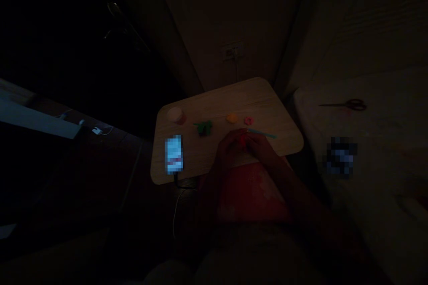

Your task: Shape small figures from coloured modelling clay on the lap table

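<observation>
The left hand [228, 143] and right hand [261, 144] pinch a small red lump [243, 141] between them, near the front of the table [214, 103]. Farther back on it sit an orange blob [231, 118] and pink ring [252, 120].

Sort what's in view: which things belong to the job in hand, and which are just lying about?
Belongs to the job: red piece between left hand and right hand; probably also the orange piece, pink ring, green piece and blue strip nearby.
Seemingly lying about: lit phone, scissors, white plug, round tub (role unclear).
</observation>
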The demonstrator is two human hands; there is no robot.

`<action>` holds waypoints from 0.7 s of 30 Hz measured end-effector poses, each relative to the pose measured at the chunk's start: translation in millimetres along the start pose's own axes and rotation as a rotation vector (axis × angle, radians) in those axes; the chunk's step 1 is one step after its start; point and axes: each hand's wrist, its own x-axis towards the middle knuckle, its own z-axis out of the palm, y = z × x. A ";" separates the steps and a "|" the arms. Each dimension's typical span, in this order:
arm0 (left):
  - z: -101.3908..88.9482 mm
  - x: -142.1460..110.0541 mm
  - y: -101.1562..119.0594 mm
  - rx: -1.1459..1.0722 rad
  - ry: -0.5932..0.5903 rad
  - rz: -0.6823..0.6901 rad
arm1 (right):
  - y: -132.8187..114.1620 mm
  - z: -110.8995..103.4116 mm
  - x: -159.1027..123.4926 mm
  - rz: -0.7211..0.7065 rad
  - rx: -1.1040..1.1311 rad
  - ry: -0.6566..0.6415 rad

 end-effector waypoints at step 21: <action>3.5 -4.3 -2.0 0.018 0.398 -0.282 | -0.8 6.2 -4.0 0.065 -0.004 -0.119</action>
